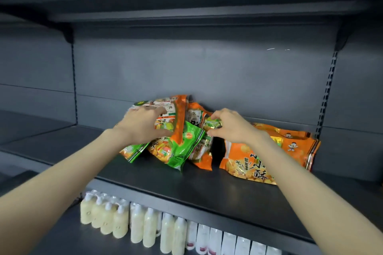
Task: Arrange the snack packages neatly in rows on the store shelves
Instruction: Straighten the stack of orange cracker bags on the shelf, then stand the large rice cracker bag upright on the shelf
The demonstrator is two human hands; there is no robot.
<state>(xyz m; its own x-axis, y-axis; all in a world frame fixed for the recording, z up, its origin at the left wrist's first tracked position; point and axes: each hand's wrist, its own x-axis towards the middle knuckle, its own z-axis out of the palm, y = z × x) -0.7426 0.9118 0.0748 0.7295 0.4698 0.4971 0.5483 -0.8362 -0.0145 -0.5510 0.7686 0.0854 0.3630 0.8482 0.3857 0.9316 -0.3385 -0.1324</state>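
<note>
Two hands: my left hand [143,125] grips an orange-and-green foil snack package [176,114] from above, fingers curled over its top, thumb beneath. My right hand [230,125] pinches the crimped top of a green-topped foil packet [212,123] between thumb and fingertips.
Why held so: I judge the top edges give the surest hold for standing each pack upright out of the pile.
Pile: the packs lean jumbled against the grey back panel [207,72], mid-way along the dark grey metal shelf [186,188]; no row is formed yet.
At 3 o'clock of the pile: a large orange foil bag [248,163] lies flat, under my right wrist.
Writing: "小酥" reads on that bag, with small cartoon faces [292,145] near its far end; other print is too blurred.
At 6 o'clock, shelf below: pale yellow plastic bottles [116,217], with white bottles [228,242] at their 3 o'clock.
</note>
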